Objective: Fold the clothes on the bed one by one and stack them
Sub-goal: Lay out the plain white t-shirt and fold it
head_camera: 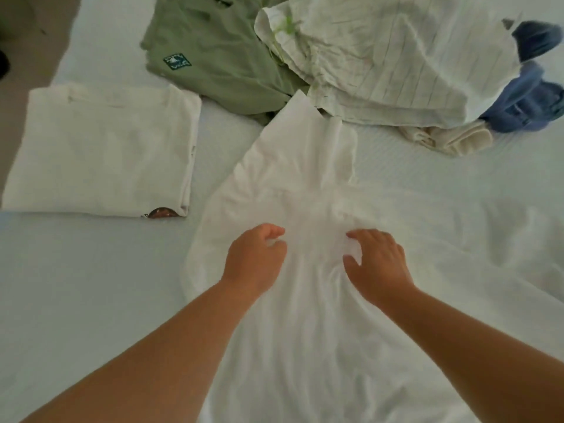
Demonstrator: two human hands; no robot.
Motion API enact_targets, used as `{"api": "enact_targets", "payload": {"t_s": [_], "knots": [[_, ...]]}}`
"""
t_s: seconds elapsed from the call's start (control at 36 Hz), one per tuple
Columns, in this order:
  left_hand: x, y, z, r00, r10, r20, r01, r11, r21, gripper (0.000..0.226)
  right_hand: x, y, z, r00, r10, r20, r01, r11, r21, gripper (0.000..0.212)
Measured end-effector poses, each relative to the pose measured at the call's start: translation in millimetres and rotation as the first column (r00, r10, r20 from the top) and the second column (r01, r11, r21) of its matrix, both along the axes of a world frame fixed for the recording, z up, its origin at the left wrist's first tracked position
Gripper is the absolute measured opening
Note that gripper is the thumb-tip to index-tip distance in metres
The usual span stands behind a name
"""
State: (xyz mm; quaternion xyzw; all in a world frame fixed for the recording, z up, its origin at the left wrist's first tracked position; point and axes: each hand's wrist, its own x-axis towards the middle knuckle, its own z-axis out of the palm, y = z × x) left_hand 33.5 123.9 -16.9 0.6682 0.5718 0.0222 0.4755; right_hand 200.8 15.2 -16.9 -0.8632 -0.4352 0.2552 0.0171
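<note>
Pale bed (76, 285) holds 1 folded white top (100, 148) at left. Both hands, left hand (254, 261) and right hand (377, 264), pinch the white shirt (305, 178), a little apart. Next job: smooth it flat, then fold.

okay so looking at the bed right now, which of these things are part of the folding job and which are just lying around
Part of the job:
white garment, gripped by left hand and right hand
folded white shirt, already done
green shirt, striped white garment, blue garment, cream piece, all still unfolded

Just lying about:
dark object on the floor, too cut off to identify
</note>
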Motion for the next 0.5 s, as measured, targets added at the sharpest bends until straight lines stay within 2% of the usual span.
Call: {"api": "enact_targets", "payload": {"t_s": [0.11,0.25,0.42,0.5], "knots": [[-16,-56,9,0.989,-0.140,-0.056,0.139,0.990,-0.023,0.028,-8,-75,7,0.993,-0.115,-0.028,0.111,0.987,-0.121,0.045],[-30,-115,26,0.944,-0.311,-0.106,0.301,0.948,-0.102,0.029,-11,-169,34,0.959,-0.281,-0.046,0.257,0.924,-0.285,0.043],[-17,-157,35,0.892,-0.428,-0.145,0.403,0.899,-0.172,0.026,13,-255,55,0.890,-0.455,-0.032,0.411,0.831,-0.376,0.045],[4,-169,30,0.868,-0.463,-0.179,0.438,0.884,-0.162,0.027,38,-288,51,0.830,-0.556,-0.035,0.510,0.783,-0.356,0.047]]}}
